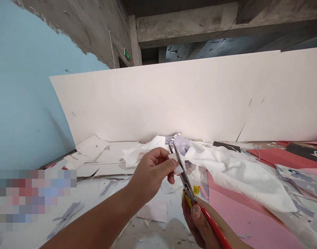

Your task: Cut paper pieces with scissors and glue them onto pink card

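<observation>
My left hand pinches a small white piece, paper or cloth, between thumb and fingers. A pair of scissors with red and yellow handles is in my right hand, its fingers wrapped round the grips. The slightly parted blades point up and away, and the white piece lies at their edge; whether it is between them I cannot tell. Just beyond the blades is a small clear bottle with a white nozzle and a yellow label. Below my left hand lies a flat pale pink piece.
White cloth spreads to the right over pink sheets. Lavender patterned fabric is bunched at the back, before a tall white board. Red sheets lie far right, cardboard pieces back left.
</observation>
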A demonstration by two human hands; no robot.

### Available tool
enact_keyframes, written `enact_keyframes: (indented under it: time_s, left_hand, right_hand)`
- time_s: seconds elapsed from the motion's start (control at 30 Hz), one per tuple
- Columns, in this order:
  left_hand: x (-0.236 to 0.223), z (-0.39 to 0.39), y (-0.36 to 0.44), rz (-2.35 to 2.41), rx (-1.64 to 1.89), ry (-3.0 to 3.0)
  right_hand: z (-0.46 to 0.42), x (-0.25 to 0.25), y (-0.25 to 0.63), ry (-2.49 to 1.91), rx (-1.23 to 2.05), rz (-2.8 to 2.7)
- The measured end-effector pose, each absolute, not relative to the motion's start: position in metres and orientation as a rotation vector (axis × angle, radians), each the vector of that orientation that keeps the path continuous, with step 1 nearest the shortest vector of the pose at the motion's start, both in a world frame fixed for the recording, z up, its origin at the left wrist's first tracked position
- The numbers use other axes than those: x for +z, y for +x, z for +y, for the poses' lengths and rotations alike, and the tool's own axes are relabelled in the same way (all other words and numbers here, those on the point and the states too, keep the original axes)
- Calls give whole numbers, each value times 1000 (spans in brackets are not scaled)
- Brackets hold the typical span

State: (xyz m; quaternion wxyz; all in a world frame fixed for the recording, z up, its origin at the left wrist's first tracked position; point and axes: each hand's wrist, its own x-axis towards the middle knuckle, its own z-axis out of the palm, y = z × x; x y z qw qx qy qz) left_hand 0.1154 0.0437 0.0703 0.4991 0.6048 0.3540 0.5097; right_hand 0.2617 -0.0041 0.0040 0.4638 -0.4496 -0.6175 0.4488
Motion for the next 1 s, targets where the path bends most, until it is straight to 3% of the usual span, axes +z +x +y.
enact_keyframes:
  time_s: [1.0]
  left_hand:
    - [64,48,117,782,1232,1354]
  right_hand:
    - [-8,16,263,-1186,1060,-1764]
